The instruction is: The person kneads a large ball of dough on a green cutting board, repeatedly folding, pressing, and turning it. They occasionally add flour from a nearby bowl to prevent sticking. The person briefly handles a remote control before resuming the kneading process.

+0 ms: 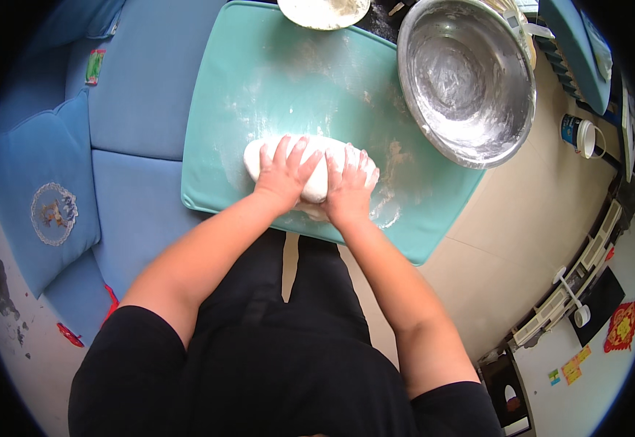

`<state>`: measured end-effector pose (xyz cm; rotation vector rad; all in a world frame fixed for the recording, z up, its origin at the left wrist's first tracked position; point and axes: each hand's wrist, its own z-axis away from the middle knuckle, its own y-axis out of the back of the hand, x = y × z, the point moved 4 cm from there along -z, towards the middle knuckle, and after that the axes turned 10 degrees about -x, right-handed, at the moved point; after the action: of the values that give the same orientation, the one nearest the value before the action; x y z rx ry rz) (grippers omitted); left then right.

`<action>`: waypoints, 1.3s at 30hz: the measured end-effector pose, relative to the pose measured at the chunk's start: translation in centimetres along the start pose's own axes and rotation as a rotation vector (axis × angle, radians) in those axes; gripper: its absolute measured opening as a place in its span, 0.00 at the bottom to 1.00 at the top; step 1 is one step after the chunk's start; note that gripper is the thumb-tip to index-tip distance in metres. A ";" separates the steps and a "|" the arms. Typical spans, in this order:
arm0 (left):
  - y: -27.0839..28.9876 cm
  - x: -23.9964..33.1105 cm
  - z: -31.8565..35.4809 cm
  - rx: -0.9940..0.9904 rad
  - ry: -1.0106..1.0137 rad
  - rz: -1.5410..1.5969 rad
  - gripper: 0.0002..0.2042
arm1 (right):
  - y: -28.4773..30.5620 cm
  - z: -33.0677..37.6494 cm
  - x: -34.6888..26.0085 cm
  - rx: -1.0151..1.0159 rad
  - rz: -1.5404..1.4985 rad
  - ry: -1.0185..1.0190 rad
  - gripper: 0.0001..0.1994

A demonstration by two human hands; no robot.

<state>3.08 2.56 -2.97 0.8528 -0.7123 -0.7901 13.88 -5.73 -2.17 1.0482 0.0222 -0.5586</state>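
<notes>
A thick, smooth lump of white dough (319,175) lies on a flour-dusted turquoise board (295,80). My left hand (282,173) grips the dough's left part, fingers spread and bent over its far edge. On the right part, my right hand (348,188) grips it the same way, with flour on its fingertips. Both palms press at the near side, where a fold of dough shows below my wrists. The undersides of my fingers are hidden.
A large steel basin (467,84), dusted with flour inside, overlaps the board's far right corner. At the far edge stands a pale bowl (324,13) of flour. A blue sofa (142,95) borders the left side. A white tub (585,138) lies on the tiled floor at right.
</notes>
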 end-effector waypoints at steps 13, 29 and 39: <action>4.9 -5.0 -10.1 -0.191 -0.003 0.066 0.30 | 4.9 -10.4 2.1 -0.206 0.023 -0.158 0.26; 5.6 0.5 3.8 -0.013 0.039 0.339 0.47 | 6.7 3.4 -0.5 -0.088 -0.147 0.028 0.55; -1.9 -1.1 1.5 0.299 0.019 -0.092 0.45 | -1.1 1.4 -0.7 0.188 0.072 0.002 0.28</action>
<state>0.69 2.10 -4.09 1.1686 -0.7901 -0.7668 12.41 -7.00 -2.11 1.2272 -0.0671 -0.5016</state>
